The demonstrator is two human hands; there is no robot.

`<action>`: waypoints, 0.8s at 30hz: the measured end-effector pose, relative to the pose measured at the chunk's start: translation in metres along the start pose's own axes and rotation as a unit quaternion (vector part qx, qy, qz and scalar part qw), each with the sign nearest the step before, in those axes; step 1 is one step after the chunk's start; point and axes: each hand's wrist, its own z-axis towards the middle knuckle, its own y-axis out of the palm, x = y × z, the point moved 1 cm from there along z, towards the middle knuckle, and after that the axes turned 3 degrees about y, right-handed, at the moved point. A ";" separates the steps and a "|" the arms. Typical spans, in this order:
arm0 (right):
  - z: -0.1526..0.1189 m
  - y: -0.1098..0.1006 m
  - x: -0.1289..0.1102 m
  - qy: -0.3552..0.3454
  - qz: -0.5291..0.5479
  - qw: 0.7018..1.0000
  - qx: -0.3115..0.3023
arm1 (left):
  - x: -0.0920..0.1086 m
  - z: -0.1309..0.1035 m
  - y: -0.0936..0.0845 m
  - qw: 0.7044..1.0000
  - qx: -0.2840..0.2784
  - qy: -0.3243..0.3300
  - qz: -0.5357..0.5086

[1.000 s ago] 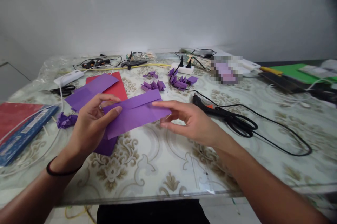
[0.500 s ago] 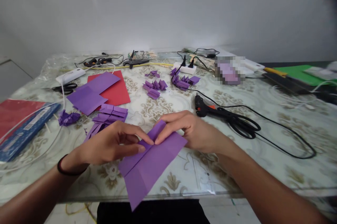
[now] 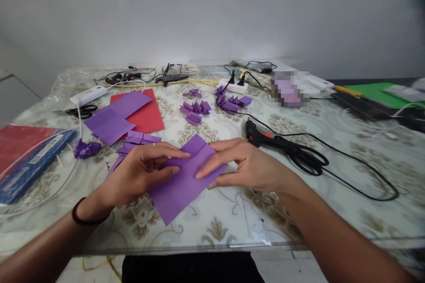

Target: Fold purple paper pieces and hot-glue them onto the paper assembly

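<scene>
Fingers of the left hand (image 3: 137,170) and right hand (image 3: 247,163) hold the purple sheet (image 3: 184,181), centre of the frame. Fingertips, together half a second ago, now stand apart; the sheet's visible face is shorter, suggesting folding has advanced.

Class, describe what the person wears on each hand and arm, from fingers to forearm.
No sleeves or gloves show on either arm. The left hand has a small, pale ring on one finger, and a thin, dark band circles that wrist. On the right hand and wrist, no jewellery can be made out.
</scene>
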 end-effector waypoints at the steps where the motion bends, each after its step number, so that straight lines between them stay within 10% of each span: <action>1: 0.000 0.001 0.001 0.000 0.001 1.000 -0.004 | 0.000 0.000 0.000 1.000 -0.009 0.006 0.008; 24: 0.008 0.027 -0.005 0.115 0.020 0.977 0.176 | 0.002 -0.001 0.016 0.982 0.038 0.095 0.158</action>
